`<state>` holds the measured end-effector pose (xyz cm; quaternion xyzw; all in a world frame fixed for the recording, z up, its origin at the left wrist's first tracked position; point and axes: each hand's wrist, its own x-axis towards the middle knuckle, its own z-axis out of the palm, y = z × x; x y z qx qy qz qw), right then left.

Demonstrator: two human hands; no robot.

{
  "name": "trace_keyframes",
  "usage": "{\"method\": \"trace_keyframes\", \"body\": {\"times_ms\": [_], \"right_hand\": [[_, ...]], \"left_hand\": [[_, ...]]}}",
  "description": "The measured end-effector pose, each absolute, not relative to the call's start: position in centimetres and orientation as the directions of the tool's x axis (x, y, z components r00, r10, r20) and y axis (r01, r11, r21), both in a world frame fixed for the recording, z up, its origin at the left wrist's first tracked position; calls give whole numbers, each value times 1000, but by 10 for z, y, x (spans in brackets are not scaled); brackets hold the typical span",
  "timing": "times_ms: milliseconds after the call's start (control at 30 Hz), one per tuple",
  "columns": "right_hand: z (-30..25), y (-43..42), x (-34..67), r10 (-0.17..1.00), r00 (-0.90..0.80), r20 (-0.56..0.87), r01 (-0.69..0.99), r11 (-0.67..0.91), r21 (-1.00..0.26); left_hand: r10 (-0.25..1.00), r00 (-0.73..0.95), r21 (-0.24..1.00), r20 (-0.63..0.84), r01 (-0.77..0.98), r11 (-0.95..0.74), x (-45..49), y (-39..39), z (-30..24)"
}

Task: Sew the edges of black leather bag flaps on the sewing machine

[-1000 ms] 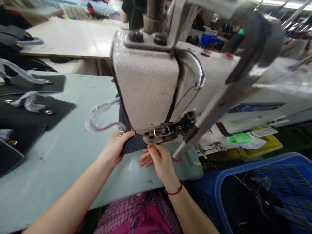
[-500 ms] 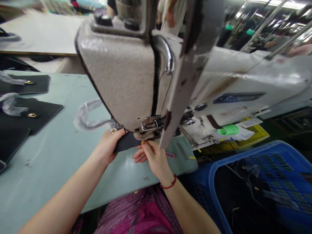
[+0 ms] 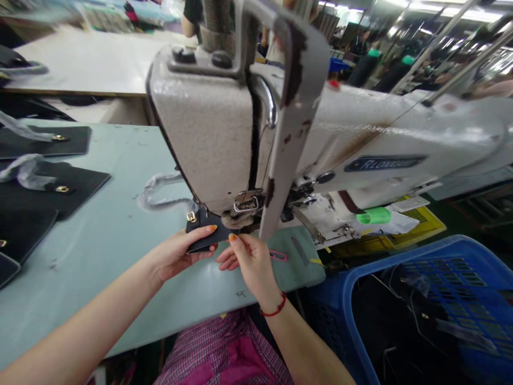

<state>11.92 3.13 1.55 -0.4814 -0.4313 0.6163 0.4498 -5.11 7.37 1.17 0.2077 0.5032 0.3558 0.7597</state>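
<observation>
Well to the left of the sewing machine [image 3: 204,133], black panels [image 3: 80,187] lie overlapping on the table [image 3: 114,240]. Just left of the machine's head, a plastic-wrapped handle [image 3: 172,205] loops out sideways, near a gold fitting [image 3: 191,216] on the black piece [image 3: 222,234] in hand. That piece sits at the lower end of the machine's head, its far part hidden behind it and its near end jutting toward the person. At the machine's near left, the left hand [image 3: 176,254] has the piece between a thumb laid flat on top and fingers curled underneath. It would probably serve best to steer with this hand, keeping the piece level and unforced, and to keep handle and fitting away from the needle area. Directly in front of the machine, the right hand [image 3: 252,262] has its thumb tip at the near edge, its other fingers loosely spread below; whether they pinch the piece I cannot tell. That thumb should guide the edge straight and stop short of the needle, itself out of sight. Right of that hand lies a pink object [image 3: 279,255]; beyond, to the machine's near right, stands a blue basket [image 3: 350,289].
</observation>
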Motion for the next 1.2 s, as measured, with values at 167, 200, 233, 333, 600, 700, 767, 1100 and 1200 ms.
{"method": "trace_keyframes", "body": {"times_ms": [167, 200, 233, 333, 600, 700, 767, 1100, 1200], "right_hand": [[13, 29, 111, 970, -110, -218, -182, -235, -955], [13, 29, 110, 971, -99, -216, -188, -231, -954], [13, 30, 109, 973, -89, -214, -193, -228, -954], [13, 31, 106, 974, -67, -215, -197, -224, -954], [12, 34, 97, 971, -17, -238, -237, -235, -943], [11, 35, 93, 973, -2, -230, -255, -223, -941], [11, 35, 89, 975, 11, -220, -264, -209, -942], [11, 38, 76, 979, 45, -201, -295, -179, -938], [11, 38, 77, 982, 42, -184, -271, -166, -948]], "left_hand": [[802, 208, 761, -560, -254, 597, -53, 74, 22], [810, 201, 770, -551, -250, 586, -53, 73, 21], [816, 192, 778, -545, -247, 578, -53, 73, 21], [830, 175, 797, -530, -230, 558, -54, 74, 17], [849, 172, 826, -500, -202, 527, -58, 81, 12], [859, 184, 837, -478, -200, 509, -58, 83, 13], [859, 189, 838, -476, -201, 508, -58, 84, 13], [862, 121, 841, -492, -189, 507, -57, 81, 9], [873, 85, 838, -481, -246, 486, -53, 76, 10]]}}
